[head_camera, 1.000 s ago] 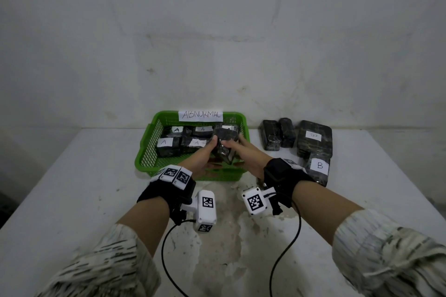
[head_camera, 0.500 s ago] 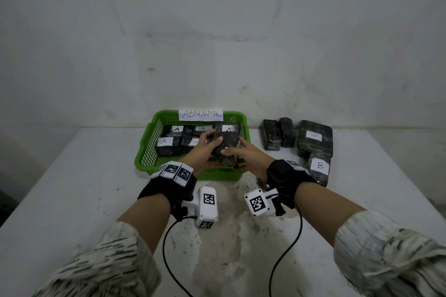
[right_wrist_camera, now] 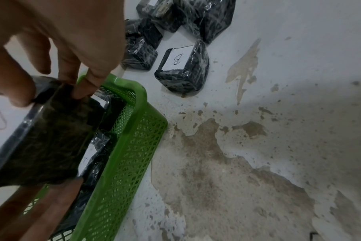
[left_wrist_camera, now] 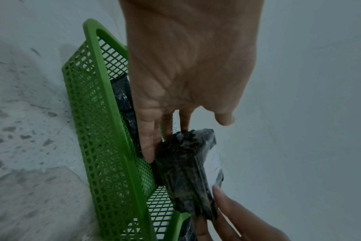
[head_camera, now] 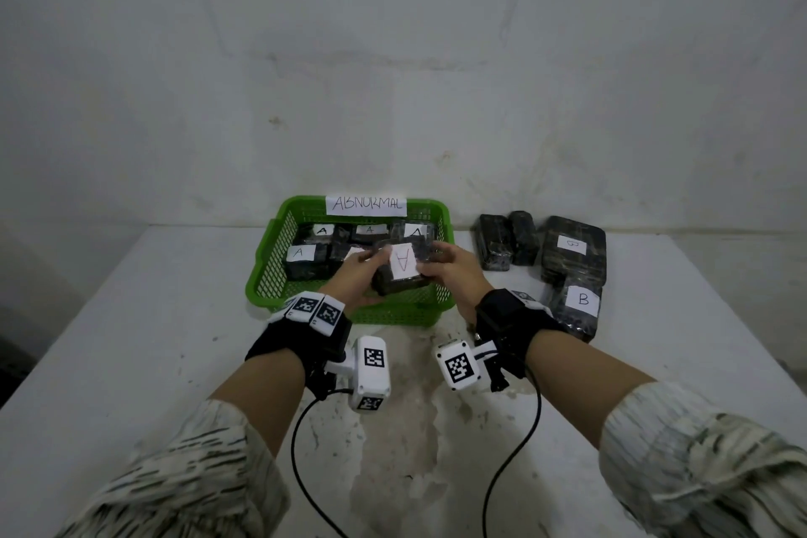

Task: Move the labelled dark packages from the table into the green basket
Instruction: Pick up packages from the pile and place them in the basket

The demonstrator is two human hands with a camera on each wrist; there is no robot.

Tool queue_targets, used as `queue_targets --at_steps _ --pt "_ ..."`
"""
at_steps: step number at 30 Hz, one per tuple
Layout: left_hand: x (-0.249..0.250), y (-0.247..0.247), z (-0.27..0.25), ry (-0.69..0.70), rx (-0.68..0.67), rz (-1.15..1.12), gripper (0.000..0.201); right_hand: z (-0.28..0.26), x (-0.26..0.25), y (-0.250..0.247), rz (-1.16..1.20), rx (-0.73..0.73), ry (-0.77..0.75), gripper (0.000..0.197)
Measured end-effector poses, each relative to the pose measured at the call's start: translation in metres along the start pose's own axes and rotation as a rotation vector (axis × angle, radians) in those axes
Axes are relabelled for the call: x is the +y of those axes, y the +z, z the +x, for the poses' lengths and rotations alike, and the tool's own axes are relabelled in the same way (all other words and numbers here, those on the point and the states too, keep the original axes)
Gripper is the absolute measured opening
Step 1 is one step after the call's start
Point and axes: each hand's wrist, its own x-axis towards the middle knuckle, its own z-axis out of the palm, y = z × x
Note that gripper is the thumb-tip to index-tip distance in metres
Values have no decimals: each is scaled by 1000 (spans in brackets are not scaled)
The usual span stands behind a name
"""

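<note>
A: Head view first. Where is the package?

B: The held package [head_camera: 399,275] hangs between both hands above the near right part of the green basket [head_camera: 266,275], white "A" label up. The left hand [head_camera: 356,275] grips its left end, the right hand [head_camera: 450,271] its right end; fingers of both curl round it. It tilts, near end lower, and its long axis seems to run from the near table edge towards the far one. I judge both hands equally near, so the lowering is a shared move.

A: What lies below?

B: Five A-labelled packages [head_camera: 305,260] already fill the far and left parts of the basket. I would aim for the near right corner, which looks freer.

A: Left wrist view?

B: The left fingers [left_wrist_camera: 148,146] press the package's end, just inside the basket's near wall. The right fingertips [left_wrist_camera: 220,195] pinch the opposite end. Packed ones show dark behind the mesh.

A: Right wrist view?

B: The right thumb and fingers clamp the package's corner above the basket rim [right_wrist_camera: 142,94]. Beyond the basket, towards the far right of the table [right_wrist_camera: 258,146], a package marked B [right_wrist_camera: 181,68] lies beside other dark packages [right_wrist_camera: 142,48], well apart from the drop path.

A: Any obstacle?

B: Only the near rim and the stored neighbours, I think.
</note>
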Motion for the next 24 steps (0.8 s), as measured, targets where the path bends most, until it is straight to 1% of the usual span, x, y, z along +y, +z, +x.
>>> queue_targets --at_steps 2,3,5,6,7,9,11,12,13,14,15,16,17,19,22,23,24 --pt "-5 0 3 -18 25 -65 41 -2 0 6 -46 12 -9 63" --pt "-7 0 4 -31 18 -126 43 -3 0 10 -99 26 -22 70" --pt "-11 1 7 -47 -8 -279 44 -2 3 13 -224 34 -10 96" --pt "-12 0 7 -49 -22 -328 42 -2 3 15 -254 14 24 100" --pt "-12 0 7 -46 -28 -336 42 -2 2 17 -243 -18 69 96" --pt "-10 0 6 -52 -44 -298 43 1 5 19 -160 -111 154 78" --pt "-8 1 7 -81 -28 -121 46 2 5 20 -91 -150 182 57" --pt "-8 1 9 -91 8 2 49 2 4 21 -77 -144 185 49" --pt "-8 -1 10 -79 61 136 52 3 3 20 -72 -131 192 46" --pt "-10 -3 13 -36 117 238 56 6 4 18 -69 -116 195 49" --pt "-11 -5 14 10 141 259 60 7 3 17 -76 -105 194 53" --pt "-13 -7 17 45 131 239 62 10 2 16 -89 -96 186 56" --pt "-14 -9 17 49 96 216 62 12 3 16 -108 -84 169 57" --pt "-12 -9 15 23 46 207 51 14 4 17 -105 -81 153 54" --pt "-10 -9 16 -8 119 85 40 13 5 22 -31 -30 140 35" --pt "-10 -9 16 -33 120 27 37 14 6 24 -13 -11 151 39" --pt "-11 -9 17 -58 106 -1 36 17 9 25 -15 -24 183 48"
